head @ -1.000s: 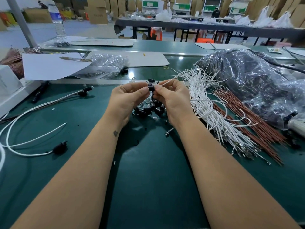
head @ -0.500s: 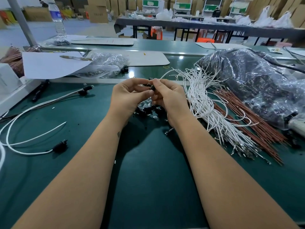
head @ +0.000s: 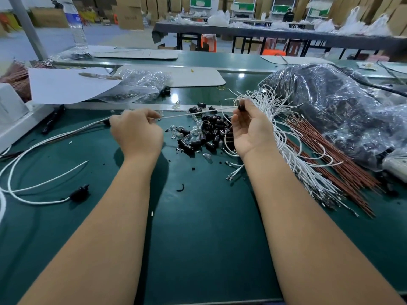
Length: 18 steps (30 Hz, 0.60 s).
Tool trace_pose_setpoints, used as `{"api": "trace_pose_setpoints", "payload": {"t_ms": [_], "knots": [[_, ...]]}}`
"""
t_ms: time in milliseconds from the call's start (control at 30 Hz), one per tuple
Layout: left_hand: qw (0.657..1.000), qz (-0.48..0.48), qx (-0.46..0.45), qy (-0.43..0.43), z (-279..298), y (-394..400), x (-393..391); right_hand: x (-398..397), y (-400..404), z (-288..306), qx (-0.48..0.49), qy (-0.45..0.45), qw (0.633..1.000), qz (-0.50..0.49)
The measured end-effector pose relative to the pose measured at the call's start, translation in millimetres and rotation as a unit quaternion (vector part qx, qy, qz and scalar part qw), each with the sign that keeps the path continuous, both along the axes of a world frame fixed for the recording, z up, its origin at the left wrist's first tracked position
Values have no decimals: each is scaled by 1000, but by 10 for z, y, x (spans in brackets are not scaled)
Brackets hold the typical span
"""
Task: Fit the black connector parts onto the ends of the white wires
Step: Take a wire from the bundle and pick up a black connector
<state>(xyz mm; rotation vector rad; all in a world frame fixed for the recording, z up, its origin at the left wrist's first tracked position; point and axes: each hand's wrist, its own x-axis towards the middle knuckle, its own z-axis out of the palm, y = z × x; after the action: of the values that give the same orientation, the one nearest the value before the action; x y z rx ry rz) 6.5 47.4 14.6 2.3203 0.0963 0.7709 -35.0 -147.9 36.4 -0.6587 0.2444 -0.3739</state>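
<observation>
Over the green table [head: 198,238], a taut white wire [head: 198,113] ends in a black connector [head: 241,107].

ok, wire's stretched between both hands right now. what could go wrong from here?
1. The right hand pinches the black connector with its fingertips only, and the left hand holds the white wire taut; a harder pull might slip the connector off.
2. The right hand sits against the white wire bundle; loops could snag.
3. The loose connector pile lies under the wire and could get scattered.

White wire [head: 198,113], black connector [head: 241,107]
</observation>
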Motion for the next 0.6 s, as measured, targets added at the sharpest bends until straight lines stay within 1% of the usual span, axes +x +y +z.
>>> {"api": "trace_pose_setpoints", "payload": {"t_ms": [67, 133, 167, 233, 300, 333, 400, 467, 500, 600], "knots": [[999, 20, 48, 9, -4, -28, -33, 0, 20, 2, -9, -8, 1000, 20], [997, -8, 77, -23, 24, -99, -81, -3, 55, -8, -63, -20, 997, 43], [994, -45, 85, -53, 41, -147, -102, 3, 87, -18, -103, -24, 993, 52], [978, -165, 78, -106, 61, -259, -147, 16, 180, -38, -188, -28, 980, 60], [953, -284, 49, -98, 73, -355, -205, 29, 277, -51, -256, -29, 964, 59], [946, -311, 42, -85, 70, -380, -223, 33, 314, -54, -284, -26, 957, 57], [947, -311, 35, -77, 57, -378, -210, 41, 352, -59, -329, -11, 943, 50], [956, -282, 30, -70, 53, -339, -171, 40, 351, -57, -326, 0, 944, 47], [963, -260, 34, -61, 51, -315, -150, 37, 339, -52, -298, 2, 954, 46], [983, -171, 61, -40, 26, -234, -86, 17, 255, -21, -166, 8, 986, 31]]}}
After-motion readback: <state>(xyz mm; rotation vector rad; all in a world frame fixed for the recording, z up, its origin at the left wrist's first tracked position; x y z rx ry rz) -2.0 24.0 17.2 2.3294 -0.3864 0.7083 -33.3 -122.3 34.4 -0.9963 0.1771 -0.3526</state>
